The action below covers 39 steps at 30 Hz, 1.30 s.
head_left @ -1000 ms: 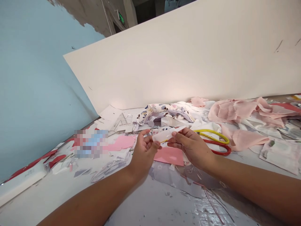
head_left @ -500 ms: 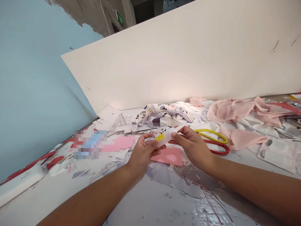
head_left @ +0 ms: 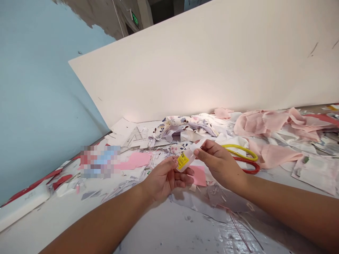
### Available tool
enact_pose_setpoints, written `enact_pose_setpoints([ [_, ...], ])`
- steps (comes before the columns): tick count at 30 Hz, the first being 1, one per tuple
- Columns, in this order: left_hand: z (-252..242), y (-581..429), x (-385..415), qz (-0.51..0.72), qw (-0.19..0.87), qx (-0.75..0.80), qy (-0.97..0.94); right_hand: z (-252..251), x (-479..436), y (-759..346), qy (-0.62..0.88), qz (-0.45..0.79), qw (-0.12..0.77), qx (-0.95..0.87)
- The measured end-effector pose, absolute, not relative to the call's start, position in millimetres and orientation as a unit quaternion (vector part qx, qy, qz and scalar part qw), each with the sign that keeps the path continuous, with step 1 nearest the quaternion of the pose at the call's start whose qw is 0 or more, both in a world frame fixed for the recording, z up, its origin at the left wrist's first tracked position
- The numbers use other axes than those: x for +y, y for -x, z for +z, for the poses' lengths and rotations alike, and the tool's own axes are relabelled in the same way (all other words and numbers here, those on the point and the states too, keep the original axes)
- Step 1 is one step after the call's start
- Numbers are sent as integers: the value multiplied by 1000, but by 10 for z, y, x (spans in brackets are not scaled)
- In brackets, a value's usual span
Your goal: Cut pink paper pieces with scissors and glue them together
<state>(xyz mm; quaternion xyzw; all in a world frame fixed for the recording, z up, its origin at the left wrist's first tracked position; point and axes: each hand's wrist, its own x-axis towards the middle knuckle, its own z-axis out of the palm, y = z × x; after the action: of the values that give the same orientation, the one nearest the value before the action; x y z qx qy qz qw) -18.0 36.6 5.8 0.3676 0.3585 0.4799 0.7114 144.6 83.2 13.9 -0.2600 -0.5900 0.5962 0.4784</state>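
Note:
A small translucent glue bottle (head_left: pixel 187 157) with a yellow label is held tilted over the worktable, its narrow tip pointing up and right. My right hand (head_left: pixel 222 162) pinches it at the tip end between thumb and fingers. At the lower end, my left hand (head_left: pixel 165 178) has its thumb against the label's edge and its fingers curled underneath. Just below the bottle, a pink fabric piece (head_left: pixel 199 175) lies partly hidden by my left fingers. Scissors with one yellow handle (head_left: pixel 245 151) and one red handle (head_left: pixel 251 165) lie behind my right hand, their blades hidden.
Floral fabric (head_left: pixel 174 121) and peach fabric (head_left: pixel 265 123) are heaped along a white panel (head_left: pixel 198 63). A clear set square (head_left: pixel 135 135) lies at back left, near pink scraps (head_left: pixel 136 160). A white box-like object (head_left: pixel 26 203) sits at the left edge. Loose threads (head_left: pixel 239 225) trail in front.
The glue bottle has turned so more of its yellow label shows and its tip points higher. My left fingers have shifted lower, beneath the bottle. My right hand keeps its pinch.

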Motion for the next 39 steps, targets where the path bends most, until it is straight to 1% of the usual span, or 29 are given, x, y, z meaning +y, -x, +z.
enact_pose_setpoints([
  [6, 74, 218, 358, 457, 739, 345, -355, 130, 858, -1465, 276, 582, 472, -602],
  [12, 34, 211, 348, 462, 718, 363, -374, 81, 880, -1456, 260, 609, 465, -588],
  [15, 44, 203, 357, 469, 705, 364, -388, 86, 899, -1452, 256, 606, 467, -591],
  [17, 67, 205, 374, 493, 679, 365, -403, 85, 932, -1461, 265, 593, 465, -602],
  [19, 92, 218, 402, 541, 625, 379, -416, 67, 978, -1475, 293, 566, 461, -617],
  [21, 106, 244, 442, 589, 546, 416, -427, 27, 1023, -1484, 336, 524, 436, -650],
  [23, 97, 277, 489, 611, 463, 468, -439, -25, 1050, -1477, 374, 464, 378, -708],
  [26, 48, 319, 558, 615, 380, 526, -447, -95, 1051, -1439, 361, 311, 267, -838],
  [28, 9, 334, 588, 620, 356, 540, -444, -117, 1040, -1413, 334, 217, 216, -891],
  [29, -8, 336, 595, 621, 351, 542, -444, -118, 1036, -1404, 335, 192, 201, -900],
  [36, -35, 298, 555, 610, 362, 541, -452, 15, 1049, -1441, 393, 191, 190, -879],
  [39, -33, 299, 554, 625, 347, 538, -446, 104, 1088, -1504, 420, 183, 192, -868],
])
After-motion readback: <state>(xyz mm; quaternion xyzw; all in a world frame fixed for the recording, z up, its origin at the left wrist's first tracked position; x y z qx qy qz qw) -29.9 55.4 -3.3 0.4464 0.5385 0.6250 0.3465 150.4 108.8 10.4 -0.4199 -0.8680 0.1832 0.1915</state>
